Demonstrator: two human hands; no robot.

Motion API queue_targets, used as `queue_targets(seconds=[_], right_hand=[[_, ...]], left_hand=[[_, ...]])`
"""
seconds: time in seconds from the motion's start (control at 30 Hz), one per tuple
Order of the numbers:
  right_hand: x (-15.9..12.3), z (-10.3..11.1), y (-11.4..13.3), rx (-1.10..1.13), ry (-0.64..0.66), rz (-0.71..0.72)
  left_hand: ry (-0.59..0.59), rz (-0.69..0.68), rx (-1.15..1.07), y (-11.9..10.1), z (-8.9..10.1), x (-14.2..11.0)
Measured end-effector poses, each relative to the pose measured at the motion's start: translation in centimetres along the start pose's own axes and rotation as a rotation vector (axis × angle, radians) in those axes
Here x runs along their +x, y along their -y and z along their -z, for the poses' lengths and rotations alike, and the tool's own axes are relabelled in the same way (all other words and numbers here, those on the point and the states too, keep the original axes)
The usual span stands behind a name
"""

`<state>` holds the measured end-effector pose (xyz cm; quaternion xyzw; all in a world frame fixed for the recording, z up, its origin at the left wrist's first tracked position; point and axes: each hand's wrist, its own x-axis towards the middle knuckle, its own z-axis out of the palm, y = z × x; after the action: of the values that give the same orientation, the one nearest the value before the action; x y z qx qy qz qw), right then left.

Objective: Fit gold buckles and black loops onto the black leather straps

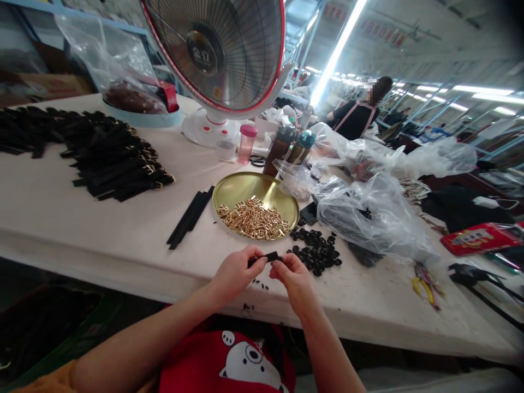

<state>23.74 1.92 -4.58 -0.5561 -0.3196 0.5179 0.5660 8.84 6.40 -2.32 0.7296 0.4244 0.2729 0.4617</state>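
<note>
My left hand [235,275] and my right hand [292,279] pinch a short black strap piece [264,258] between their fingertips, just above the table's front edge. A few tiny black bits lie on the cream table [102,229] below them. Close beyond my right hand is a heap of small black fittings [315,252]. A round brass tray [241,188] holds a pile of gold metal fittings [254,219]. Loose black strips [190,215] lie left of the tray, and many black straps with gold buckles [96,153] are spread further left.
A white-and-red fan heater [213,54] stands at the back. Two bottles [280,150], a pink cup [248,143], and plastic bags [372,218] crowd the table's far side. Yellow-handled pliers [423,286] lie at right. A co-worker [356,114] stands beyond the table.
</note>
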Motion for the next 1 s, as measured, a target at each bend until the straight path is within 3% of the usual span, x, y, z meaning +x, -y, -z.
queue_targets(seconds=[0.23,0.37,0.53,0.77,0.9,1.0], right_hand=[[-0.7,0.4,-0.6,-0.165,-0.041,0.072],[-1.0,0.7,-1.3,-0.320,-0.089,0.161],[-0.9,0.8,-2.0,-0.162,-0.068,0.107],[-0.7,1.6,-2.2,0.015,0.064,-0.088],[-0.9,1.2,-2.3,0.143,0.107,-0.206],[-1.1,0.7,-2.3,0.222,0.109,-0.217]], left_hand=[[0.034,0.025,0.130,0.5,-0.4,-0.7],[0.157,0.060,0.053,1.0,-0.1,-0.3],[0.305,0.176,-0.091,1.8,0.0,0.1],[0.413,0.112,-0.010,1.2,0.7,0.2],[0.361,0.076,0.026,1.1,0.2,0.0],[0.270,0.064,0.018,1.1,-0.4,-0.4]])
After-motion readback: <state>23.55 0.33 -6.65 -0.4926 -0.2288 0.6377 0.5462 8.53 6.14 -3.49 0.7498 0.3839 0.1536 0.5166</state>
